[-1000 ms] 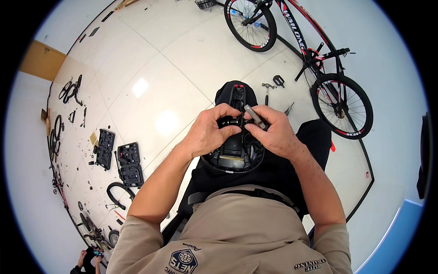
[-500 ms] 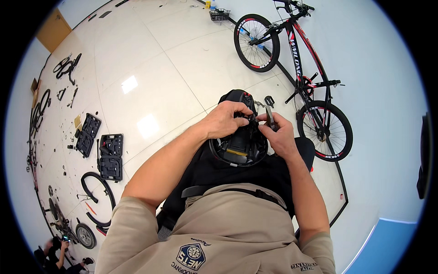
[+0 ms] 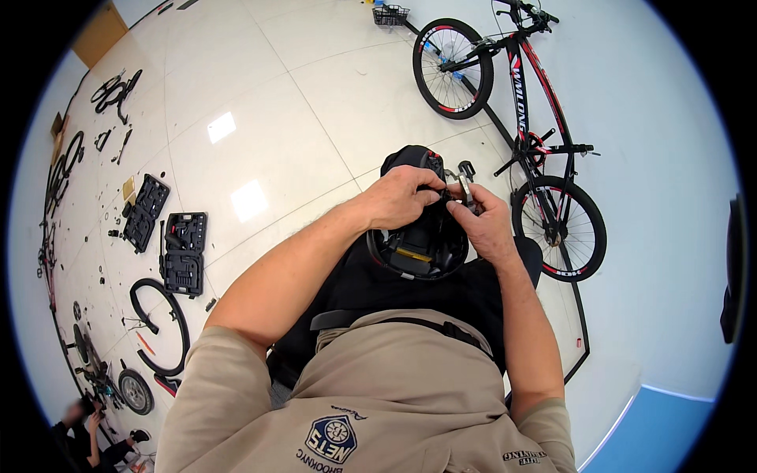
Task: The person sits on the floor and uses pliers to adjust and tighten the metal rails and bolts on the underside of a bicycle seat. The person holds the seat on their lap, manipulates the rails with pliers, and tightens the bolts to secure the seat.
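Observation:
A black rounded object [image 3: 413,254] with a curved rim and a yellow strip lies on my lap; it resembles an upturned bicycle saddle, but its kind is unclear. Over its upper part, my left hand [image 3: 404,195] is closed, thumb and fingers pinching a small dark part that is mostly hidden. Close by on the right, my right hand [image 3: 484,224] grips a grey metal tool [image 3: 465,189], its fingertips nearly meeting those of the left. Exactly what kind of tool it is I cannot make out.
A black pedal [image 3: 467,169] lies just beyond my hands. A black and red bicycle [image 3: 520,94] leans by the right wall. On the left floor are an open tool case [image 3: 186,252], a loose tyre [image 3: 185,335] and several bike parts. A person [image 3: 83,433] sits at the lower left.
My hands have come slightly closer together around the upper part of the black object. The whole view has shifted a little. Both hands keep their holds.

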A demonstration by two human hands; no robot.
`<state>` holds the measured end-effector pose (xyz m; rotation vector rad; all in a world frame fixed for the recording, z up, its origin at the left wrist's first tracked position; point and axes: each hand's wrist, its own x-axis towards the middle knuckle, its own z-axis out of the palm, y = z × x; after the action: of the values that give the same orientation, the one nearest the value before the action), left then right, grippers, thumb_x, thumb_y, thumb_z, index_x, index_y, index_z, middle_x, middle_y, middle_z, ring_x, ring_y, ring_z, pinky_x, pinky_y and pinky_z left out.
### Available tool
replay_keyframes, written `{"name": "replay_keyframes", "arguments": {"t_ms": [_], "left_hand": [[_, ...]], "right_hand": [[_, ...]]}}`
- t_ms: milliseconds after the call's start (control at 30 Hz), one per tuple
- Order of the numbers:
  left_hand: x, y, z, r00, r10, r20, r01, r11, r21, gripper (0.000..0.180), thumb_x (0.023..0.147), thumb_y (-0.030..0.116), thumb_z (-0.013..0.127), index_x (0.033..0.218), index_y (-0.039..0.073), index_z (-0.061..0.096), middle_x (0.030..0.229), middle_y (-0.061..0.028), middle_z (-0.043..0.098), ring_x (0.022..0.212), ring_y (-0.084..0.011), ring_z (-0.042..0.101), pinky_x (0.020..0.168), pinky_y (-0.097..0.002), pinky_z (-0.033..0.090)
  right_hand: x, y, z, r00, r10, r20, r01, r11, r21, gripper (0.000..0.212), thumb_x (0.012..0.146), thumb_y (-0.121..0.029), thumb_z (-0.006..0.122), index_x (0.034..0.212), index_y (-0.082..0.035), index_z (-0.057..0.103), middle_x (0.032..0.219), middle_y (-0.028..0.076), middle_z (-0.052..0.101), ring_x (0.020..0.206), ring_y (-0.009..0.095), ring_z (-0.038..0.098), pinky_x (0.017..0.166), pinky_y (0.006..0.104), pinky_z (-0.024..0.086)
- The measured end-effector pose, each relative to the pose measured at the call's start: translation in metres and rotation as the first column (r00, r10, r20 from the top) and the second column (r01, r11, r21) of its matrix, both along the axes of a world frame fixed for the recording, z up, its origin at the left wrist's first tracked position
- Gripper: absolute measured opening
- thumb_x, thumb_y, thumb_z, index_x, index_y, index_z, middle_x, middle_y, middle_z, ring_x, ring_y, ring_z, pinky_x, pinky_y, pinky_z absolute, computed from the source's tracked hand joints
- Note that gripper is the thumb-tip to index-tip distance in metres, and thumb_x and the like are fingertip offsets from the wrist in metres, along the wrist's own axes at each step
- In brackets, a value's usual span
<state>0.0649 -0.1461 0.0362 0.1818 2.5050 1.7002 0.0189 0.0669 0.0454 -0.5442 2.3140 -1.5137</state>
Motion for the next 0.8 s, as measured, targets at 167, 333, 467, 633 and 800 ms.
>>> {"name": "replay_keyframes", "arguments": {"t_ms": [167, 333, 467, 633, 800], "left_hand": [[-0.002, 0.002, -0.008, 0.995, 0.039, -0.096, -0.047, 0.996, -0.075, 0.026, 0.102, 0.013, 0.062, 0.123, 0.002, 0.071, 0.107, -0.0163, 0.074, 0.1, -0.0265, 0.07, 0.091, -0.037, 0.053], [-0.002, 0.0, 0.002, 0.999, 0.026, 0.02, -0.025, 0.998, -0.057, 0.03, 0.101, 0.014, 0.062, 0.128, 0.003, 0.07, 0.111, -0.0164, 0.075, 0.103, -0.0261, 0.07, 0.093, -0.0368, 0.053], [0.0, -0.001, 0.01, 0.996, 0.008, 0.09, -0.001, 0.997, -0.081, 0.033, 0.103, 0.015, 0.061, 0.132, 0.005, 0.069, 0.119, -0.0147, 0.075, 0.108, -0.0233, 0.07, 0.097, -0.0346, 0.052], [-0.004, -0.009, -0.009, 0.998, -0.01, 0.067, 0.001, 0.991, 0.133, 0.037, 0.108, 0.016, 0.055, 0.141, 0.0, 0.062, 0.129, -0.0128, 0.072, 0.12, -0.0216, 0.066, 0.107, -0.0329, 0.05], [-0.003, -0.017, -0.001, 0.942, 0.035, 0.334, -0.241, 0.765, 0.598, 0.041, 0.109, 0.008, 0.05, 0.149, -0.003, 0.049, 0.131, -0.0163, 0.07, 0.122, -0.0222, 0.066, 0.108, -0.0339, 0.051]], "right_hand": [[-0.013, -0.002, 0.008, 0.987, 0.039, 0.153, -0.037, 0.999, -0.014, 0.024, 0.092, -0.008, 0.075, 0.114, 0.0, 0.072, 0.087, 0.001, 0.07, 0.077, 0.006, 0.062, 0.069, 0.0232, 0.049], [-0.018, 0.001, 0.002, 0.957, 0.017, 0.288, 0.017, 0.993, -0.116, 0.019, 0.092, -0.011, 0.075, 0.108, 0.0, 0.073, 0.074, -0.003, 0.063, 0.065, 0.006, 0.055, 0.059, 0.0229, 0.044], [-0.015, 0.004, 0.003, 0.975, 0.041, 0.219, -0.023, 0.996, -0.083, 0.023, 0.091, -0.01, 0.077, 0.11, 0.001, 0.072, 0.082, -0.001, 0.067, 0.073, 0.006, 0.06, 0.065, 0.0231, 0.049], [-0.012, 0.002, 0.001, 0.992, 0.071, 0.108, -0.065, 0.996, -0.061, 0.029, 0.087, -0.01, 0.081, 0.112, 0.002, 0.073, 0.091, 0.0, 0.07, 0.081, 0.006, 0.063, 0.073, 0.0219, 0.051], [-0.01, 0.003, 0.004, 0.99, 0.076, 0.115, -0.071, 0.996, -0.049, 0.03, 0.085, -0.01, 0.082, 0.111, 0.003, 0.073, 0.09, 0.0, 0.069, 0.082, 0.006, 0.063, 0.074, 0.0213, 0.05]]}}
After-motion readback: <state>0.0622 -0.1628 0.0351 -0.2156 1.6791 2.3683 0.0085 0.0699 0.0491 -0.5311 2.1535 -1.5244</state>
